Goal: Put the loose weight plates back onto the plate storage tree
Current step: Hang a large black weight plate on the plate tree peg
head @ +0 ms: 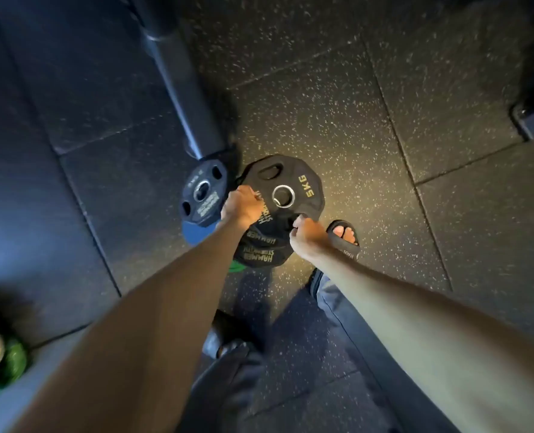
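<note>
A black 5 KG weight plate [293, 185] tops a stack of black plates [261, 253] on the speckled rubber floor at the centre. My left hand [240, 204] grips its left rim. My right hand [307, 233] grips its near rim. A smaller black plate [202, 195] lies just to the left, over a blue plate [195, 234]. A green edge [237, 266] shows beneath the stack. A grey metal post [182, 79] rises from behind the plates toward the top; whether it belongs to the storage tree I cannot tell.
My right foot in a black sandal [345, 234] stands just right of the stack, my left foot [225, 335] nearer. A blurred green and black object [0, 360] sits at the lower left. A dark equipment base [532, 118] stands at the right edge.
</note>
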